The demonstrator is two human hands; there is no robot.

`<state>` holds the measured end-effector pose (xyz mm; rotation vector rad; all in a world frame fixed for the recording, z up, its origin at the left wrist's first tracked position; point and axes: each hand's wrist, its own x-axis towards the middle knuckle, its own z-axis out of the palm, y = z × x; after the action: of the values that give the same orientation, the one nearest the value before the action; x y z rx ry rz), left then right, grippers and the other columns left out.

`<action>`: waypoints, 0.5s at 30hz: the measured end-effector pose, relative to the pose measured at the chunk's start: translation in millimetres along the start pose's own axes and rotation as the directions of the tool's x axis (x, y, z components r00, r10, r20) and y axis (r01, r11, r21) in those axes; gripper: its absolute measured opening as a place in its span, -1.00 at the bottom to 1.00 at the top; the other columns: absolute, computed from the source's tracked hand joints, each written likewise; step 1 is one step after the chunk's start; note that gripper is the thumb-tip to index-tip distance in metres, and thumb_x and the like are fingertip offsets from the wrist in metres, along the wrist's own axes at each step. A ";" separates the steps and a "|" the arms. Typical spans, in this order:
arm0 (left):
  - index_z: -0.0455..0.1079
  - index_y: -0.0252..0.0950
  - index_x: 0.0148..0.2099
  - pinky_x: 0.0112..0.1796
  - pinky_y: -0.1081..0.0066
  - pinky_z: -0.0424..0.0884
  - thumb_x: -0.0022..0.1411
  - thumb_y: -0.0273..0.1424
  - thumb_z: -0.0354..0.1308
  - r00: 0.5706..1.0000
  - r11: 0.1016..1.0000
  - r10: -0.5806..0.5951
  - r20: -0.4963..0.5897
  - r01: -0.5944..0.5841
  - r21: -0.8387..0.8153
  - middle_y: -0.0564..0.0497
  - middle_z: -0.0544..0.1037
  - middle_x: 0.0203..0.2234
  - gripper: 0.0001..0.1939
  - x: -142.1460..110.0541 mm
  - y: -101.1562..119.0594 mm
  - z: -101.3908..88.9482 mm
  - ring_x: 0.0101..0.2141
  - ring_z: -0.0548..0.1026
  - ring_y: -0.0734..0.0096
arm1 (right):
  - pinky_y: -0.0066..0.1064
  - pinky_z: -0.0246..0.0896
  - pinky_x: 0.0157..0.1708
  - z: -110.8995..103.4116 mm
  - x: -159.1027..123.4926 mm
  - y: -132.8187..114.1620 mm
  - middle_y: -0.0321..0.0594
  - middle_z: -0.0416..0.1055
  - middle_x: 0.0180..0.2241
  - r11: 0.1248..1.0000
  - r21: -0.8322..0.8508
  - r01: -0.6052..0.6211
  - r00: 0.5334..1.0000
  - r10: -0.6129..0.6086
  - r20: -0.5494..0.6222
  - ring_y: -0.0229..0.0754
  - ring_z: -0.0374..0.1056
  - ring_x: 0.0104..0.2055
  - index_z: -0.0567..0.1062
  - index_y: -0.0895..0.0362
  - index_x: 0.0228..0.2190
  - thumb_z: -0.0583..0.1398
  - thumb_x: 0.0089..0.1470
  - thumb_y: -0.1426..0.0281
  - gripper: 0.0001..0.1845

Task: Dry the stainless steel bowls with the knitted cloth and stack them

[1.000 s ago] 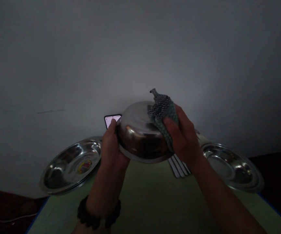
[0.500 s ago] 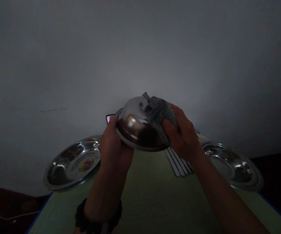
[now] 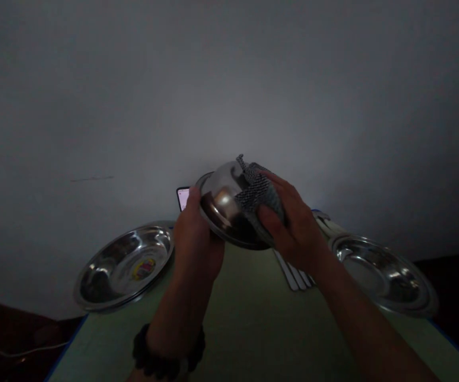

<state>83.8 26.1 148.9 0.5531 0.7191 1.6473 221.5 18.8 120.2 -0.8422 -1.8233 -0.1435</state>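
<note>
Before a dim grey wall and above the green tabletop, you hold a tilted, bottom-up stainless-steel bowl, probably best wiped in overlapping strokes while turning it. Your left hand pinches its rim, thumb uppermost; your right hand curls around a checked cloth, pressing it against the bowl's right side.

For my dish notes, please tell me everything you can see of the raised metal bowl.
The bowl looks rounded, shiny and silvery, apparently metal, with a flared rim. It is held bottom up and tilted above the table; its inside is hidden. The left grip holds its left side; a dark patterned cloth in the right grip touches and partly covers its right side.
</note>
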 end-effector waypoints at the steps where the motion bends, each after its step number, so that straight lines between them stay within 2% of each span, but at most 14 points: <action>1: 0.44 -0.35 -0.17 -0.12 0.30 0.46 0.31 -0.29 -0.02 1.000 1.000 0.006 0.003 -0.006 0.002 -0.11 0.60 -0.26 -0.72 0.8 -1.2 -0.5 -0.21 0.55 0.30 | -0.02 0.07 0.18 -0.3 -1.1 4.6 -0.04 0.26 0.15 1.000 0.023 -0.010 1.000 0.010 -0.009 -0.07 0.15 0.21 0.26 0.10 0.11 0.03 0.20 0.30 -0.55; 4: 0.45 -0.28 -0.26 -0.24 0.36 0.46 0.31 -0.19 -0.04 0.998 0.997 0.015 -0.058 -0.011 0.077 -0.03 0.59 -0.39 -0.67 2.2 -5.5 -4.7 -0.34 0.55 0.35 | 0.01 0.05 0.20 2.0 -4.0 10.7 -0.04 0.23 0.17 1.000 0.021 -0.003 1.000 0.003 0.018 -0.06 0.12 0.24 0.24 0.08 0.13 0.03 0.20 0.30 -0.53; 6: 0.45 -0.25 -0.40 -0.37 0.42 0.40 0.28 -0.08 -0.01 0.991 0.966 0.071 -0.113 -0.040 0.257 0.03 0.54 -0.53 -0.60 1.1 -8.6 -8.8 -0.45 0.50 0.37 | 0.03 0.03 0.20 6.0 -4.9 6.5 -0.02 0.16 0.22 1.000 -0.004 0.017 0.998 -0.017 0.064 -0.03 0.07 0.26 0.20 0.11 0.17 0.07 0.17 0.28 -0.46; 8: 0.41 -0.22 -0.52 -0.47 0.44 0.32 0.21 0.02 0.01 0.985 0.887 0.146 -0.096 -0.088 0.452 0.06 0.45 -0.66 -0.53 -1.8 -10.8 -12.0 -0.52 0.44 0.37 | 0.03 0.01 0.22 10.1 -5.1 -1.0 -0.01 0.13 0.24 0.998 -0.036 0.054 0.994 -0.051 0.094 -0.01 0.02 0.29 0.19 0.15 0.18 0.09 0.14 0.29 -0.42; 10: 0.38 -0.20 -0.56 -0.51 0.44 0.26 0.19 0.06 0.00 0.985 0.816 0.172 0.002 -0.144 0.559 0.07 0.38 -0.74 -0.50 -5.6 -10.9 -13.3 -0.55 0.40 0.36 | 0.02 -0.03 0.24 12.5 -4.8 -7.3 -0.03 0.19 0.20 0.994 -0.070 0.087 0.991 -0.079 0.109 -0.01 0.02 0.28 0.24 0.17 0.15 0.10 0.12 0.33 -0.45; 12: 0.38 -0.19 -0.57 -0.51 0.43 0.25 0.20 0.06 -0.04 0.981 0.772 0.147 0.123 -0.191 0.606 0.05 0.37 -0.76 -0.48 -8.7 -8.2 -12.7 -0.55 0.40 0.34 | 0.01 -0.04 0.25 12.4 -4.3 -9.4 -0.07 0.27 0.16 0.992 -0.076 0.098 0.988 -0.088 0.127 -0.03 0.06 0.26 0.30 0.16 0.11 0.09 0.12 0.36 -0.50; 15: 0.36 -0.21 -0.62 -0.53 0.43 0.22 0.23 0.04 -0.06 0.953 0.655 0.080 0.291 -0.270 0.706 0.02 0.40 -0.73 -0.44 -10.5 -1.5 -11.9 -0.57 0.37 0.35 | -0.01 -0.01 0.24 10.9 -5.1 -5.1 -0.11 0.24 0.19 0.998 -0.007 0.068 0.986 -0.066 0.154 -0.07 0.06 0.27 0.25 0.13 0.15 0.06 0.17 0.35 -0.49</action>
<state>78.5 14.2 139.8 1.4287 1.1919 1.3705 210.9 17.7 112.6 -0.8197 -1.9984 -0.1359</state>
